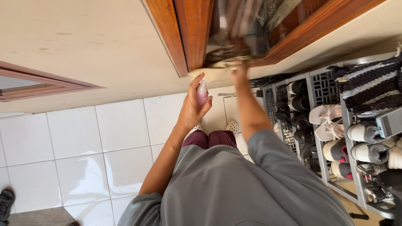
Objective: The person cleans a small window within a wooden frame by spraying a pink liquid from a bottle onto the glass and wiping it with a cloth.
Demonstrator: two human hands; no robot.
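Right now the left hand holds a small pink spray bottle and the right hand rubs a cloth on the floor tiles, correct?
Not quite. The left hand does hold the pink spray bottle, but the head view shows the right hand pressing the cloth against the wood-framed glass pane, not the floor tiles.

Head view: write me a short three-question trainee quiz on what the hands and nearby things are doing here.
1. True or false: the left hand holds a small pink plastic spray bottle.
2. What does the right hand press against the glass pane in the brown wooden frame?
A. a sponge
B. a crumpled cloth
C. a brush
3. What fills the grey metal rack on the person's right?

Key: 1 true. 2 B, though motion blur softens it. 3 Pairs of shoes.
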